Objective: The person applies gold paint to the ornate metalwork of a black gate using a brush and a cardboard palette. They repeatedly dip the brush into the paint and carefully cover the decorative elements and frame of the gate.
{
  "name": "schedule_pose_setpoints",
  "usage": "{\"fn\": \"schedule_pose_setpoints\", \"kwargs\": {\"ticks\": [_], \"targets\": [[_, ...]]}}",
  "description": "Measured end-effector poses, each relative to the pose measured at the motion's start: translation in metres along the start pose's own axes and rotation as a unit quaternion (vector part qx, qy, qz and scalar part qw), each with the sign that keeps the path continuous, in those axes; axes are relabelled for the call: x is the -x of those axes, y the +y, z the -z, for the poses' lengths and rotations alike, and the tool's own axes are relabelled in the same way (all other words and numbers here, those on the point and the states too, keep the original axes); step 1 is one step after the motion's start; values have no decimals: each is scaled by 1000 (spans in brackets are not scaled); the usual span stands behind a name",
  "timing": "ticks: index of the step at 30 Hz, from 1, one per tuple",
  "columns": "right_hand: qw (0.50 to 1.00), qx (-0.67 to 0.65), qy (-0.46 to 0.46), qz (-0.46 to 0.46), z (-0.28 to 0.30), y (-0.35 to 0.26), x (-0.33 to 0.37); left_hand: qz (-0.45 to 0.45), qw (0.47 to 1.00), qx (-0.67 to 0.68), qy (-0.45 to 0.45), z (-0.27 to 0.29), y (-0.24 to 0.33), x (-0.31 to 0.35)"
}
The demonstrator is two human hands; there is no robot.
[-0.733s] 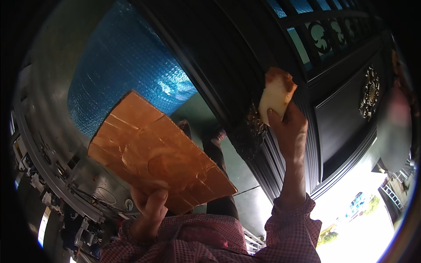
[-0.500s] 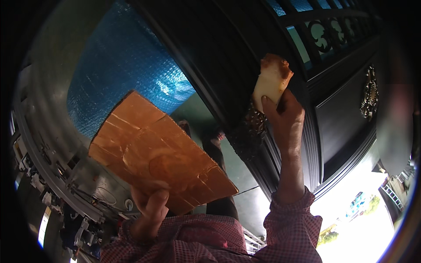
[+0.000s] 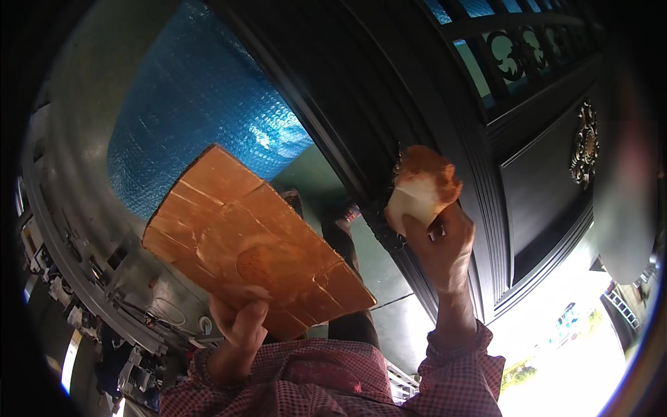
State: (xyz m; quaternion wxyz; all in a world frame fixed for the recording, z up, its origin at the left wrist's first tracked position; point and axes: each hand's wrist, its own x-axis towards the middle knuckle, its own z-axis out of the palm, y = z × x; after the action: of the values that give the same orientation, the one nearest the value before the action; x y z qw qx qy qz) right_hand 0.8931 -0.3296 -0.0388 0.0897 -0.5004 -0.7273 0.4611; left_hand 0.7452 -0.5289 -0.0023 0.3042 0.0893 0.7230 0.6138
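Note:
My left hand (image 3: 240, 326) is closed on the lower edge of a flat sheet of cardboard (image 3: 229, 222), its face coated with shiny copper-coloured paint; the thumb lies on top. A pale sponge (image 3: 417, 191), stained copper-orange at its far end, is pinched in my right hand (image 3: 445, 247). The sponge is in front of the frame of a black panelled gate (image 3: 389, 90), over a carved ornament that it mostly hides. Whether it touches the ornament I cannot tell. Farther right on the gate, another carved ornament (image 3: 585, 144) shows gold highlights.
Blue bubble wrap (image 3: 208, 118) spreads behind the cardboard at the far left. Openwork scrolls (image 3: 514, 55) run along the gate's upper part. Metal rails and clutter (image 3: 132, 333) lie at the lower left. A ladder (image 3: 620, 308) stands in bright light at the right.
My right hand has brought the sponge down toward me and slightly left, over the carved ornament on the gate frame. The left hand and cardboard have hardly moved.

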Motion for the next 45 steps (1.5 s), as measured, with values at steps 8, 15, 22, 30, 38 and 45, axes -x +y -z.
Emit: {"fn": "schedule_pose_setpoints", "kwargs": {"ticks": [8, 15, 22, 30, 38, 45], "targets": [[992, 81, 41, 83, -13, 11, -9, -2, 999, 43, -18, 4, -1, 1], [983, 107, 120, 87, -2, 1, 3, -9, 999, 18, -30, 21, -4, 3], [956, 180, 58, 224, -24, -1, 22, -10, 999, -9, -51, 38, -8, 4], [979, 121, 165, 12, 1, 2, 18, -13, 996, -22, -91, 62, -15, 6], [977, 172, 64, 108, -25, 8, 69, 13, 997, -4, -72, 59, -7, -1], [986, 39, 159, 1, 9, 11, 19, -13, 986, 37, -165, 68, -12, -2]]}}
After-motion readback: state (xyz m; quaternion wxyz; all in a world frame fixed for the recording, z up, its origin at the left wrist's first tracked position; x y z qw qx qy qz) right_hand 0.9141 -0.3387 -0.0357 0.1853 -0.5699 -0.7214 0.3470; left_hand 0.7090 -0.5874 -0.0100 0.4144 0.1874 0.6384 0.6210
